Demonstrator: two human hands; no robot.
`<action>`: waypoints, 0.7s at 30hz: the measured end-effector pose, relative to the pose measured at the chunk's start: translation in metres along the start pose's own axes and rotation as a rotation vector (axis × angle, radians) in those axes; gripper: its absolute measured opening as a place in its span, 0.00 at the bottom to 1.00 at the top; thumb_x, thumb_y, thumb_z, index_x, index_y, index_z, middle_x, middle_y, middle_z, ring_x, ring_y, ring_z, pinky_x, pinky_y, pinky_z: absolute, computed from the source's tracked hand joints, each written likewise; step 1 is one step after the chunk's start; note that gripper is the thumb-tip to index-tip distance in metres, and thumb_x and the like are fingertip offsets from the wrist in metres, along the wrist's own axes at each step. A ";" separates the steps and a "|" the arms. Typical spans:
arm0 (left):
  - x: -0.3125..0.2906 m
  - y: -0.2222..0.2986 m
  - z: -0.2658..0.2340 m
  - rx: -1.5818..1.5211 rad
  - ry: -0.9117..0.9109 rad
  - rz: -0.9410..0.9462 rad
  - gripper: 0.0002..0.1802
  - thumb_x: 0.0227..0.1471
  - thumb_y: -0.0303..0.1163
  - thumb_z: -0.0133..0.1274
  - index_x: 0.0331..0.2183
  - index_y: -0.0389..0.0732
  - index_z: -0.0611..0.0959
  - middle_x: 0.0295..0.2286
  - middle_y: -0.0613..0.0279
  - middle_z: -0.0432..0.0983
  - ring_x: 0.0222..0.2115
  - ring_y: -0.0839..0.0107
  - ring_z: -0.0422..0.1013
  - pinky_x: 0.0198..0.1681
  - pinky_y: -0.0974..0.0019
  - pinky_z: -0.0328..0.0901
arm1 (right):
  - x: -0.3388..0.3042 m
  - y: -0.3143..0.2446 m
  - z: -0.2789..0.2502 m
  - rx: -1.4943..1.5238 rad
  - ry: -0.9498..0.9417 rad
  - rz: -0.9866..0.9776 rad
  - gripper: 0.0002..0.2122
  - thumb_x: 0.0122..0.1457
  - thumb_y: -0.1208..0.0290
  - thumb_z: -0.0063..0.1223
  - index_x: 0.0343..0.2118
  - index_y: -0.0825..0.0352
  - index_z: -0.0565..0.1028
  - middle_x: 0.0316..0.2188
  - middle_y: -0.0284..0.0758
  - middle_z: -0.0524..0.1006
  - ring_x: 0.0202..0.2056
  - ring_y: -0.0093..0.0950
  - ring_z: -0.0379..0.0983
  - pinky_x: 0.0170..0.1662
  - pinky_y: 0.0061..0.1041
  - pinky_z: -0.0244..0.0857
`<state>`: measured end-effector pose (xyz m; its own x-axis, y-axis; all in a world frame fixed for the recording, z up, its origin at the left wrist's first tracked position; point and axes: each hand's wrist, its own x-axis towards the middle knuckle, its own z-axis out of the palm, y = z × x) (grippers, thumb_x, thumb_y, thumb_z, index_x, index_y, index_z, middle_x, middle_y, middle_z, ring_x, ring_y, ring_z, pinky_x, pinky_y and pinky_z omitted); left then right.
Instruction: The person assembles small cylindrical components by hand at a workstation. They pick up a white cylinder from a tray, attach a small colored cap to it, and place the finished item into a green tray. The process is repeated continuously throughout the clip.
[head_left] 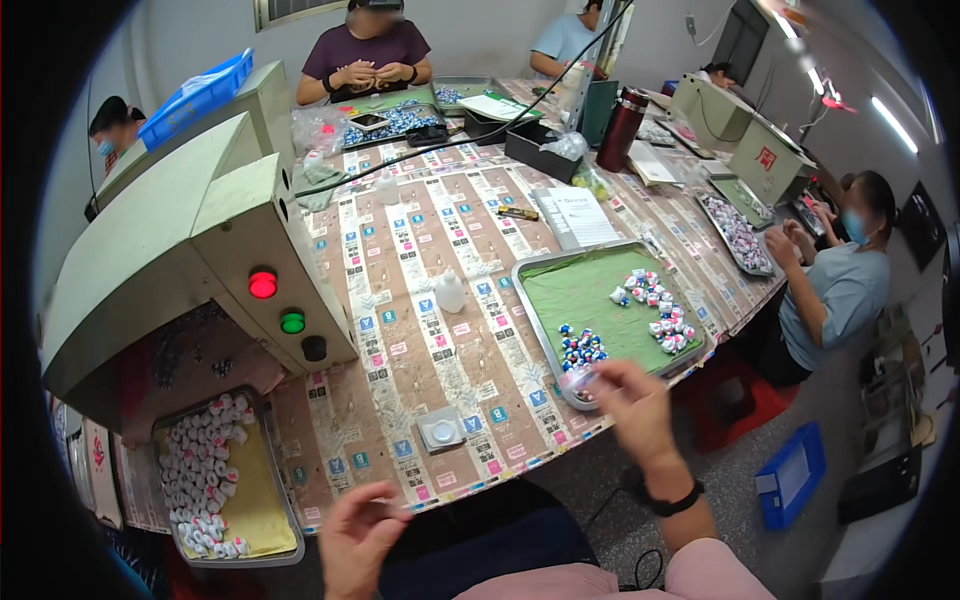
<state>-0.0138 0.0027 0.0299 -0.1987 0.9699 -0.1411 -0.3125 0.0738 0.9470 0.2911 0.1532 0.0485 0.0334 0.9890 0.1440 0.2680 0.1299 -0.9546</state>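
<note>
Over the near-left corner of a metal tray (530, 300) lined with green cloth, my right hand (638, 415) is closed at the fingertips. A blurred pale, pinkish bit shows there, too smeared to name. Just beyond the fingers lies a heap of small blue-and-white pieces (582, 348). White rounded pieces with pink and blue marks (672, 325) sit in groups along the tray's right side. My left hand (358, 535) hangs near the table's front edge, its fingers curled toward the thumb; what they hold, if anything, cannot be made out.
A pale machine (235, 220) with red and green lamps stands at left. Below its opening is a tray (262, 410) of white pieces. A small white dish (441, 430), plastic bottle (450, 292), papers (578, 217) and dark red flask (622, 130) stand on the table. Co-workers sit beyond and at right.
</note>
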 end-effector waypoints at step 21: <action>0.028 0.075 -0.182 1.198 0.349 0.212 0.15 0.43 0.26 0.56 0.38 0.36 0.80 0.32 0.52 0.74 0.33 0.60 0.71 0.38 0.61 0.67 | 0.053 0.101 -0.112 -0.803 0.217 -0.329 0.08 0.57 0.77 0.48 0.38 0.74 0.75 0.33 0.40 0.74 0.36 0.31 0.71 0.40 0.28 0.64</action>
<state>-0.2118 -0.0069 0.0450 -0.4327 0.8890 0.1500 0.7538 0.2655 0.6011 0.4282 0.2110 -0.0114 -0.0042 0.8646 0.5024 0.8867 0.2355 -0.3979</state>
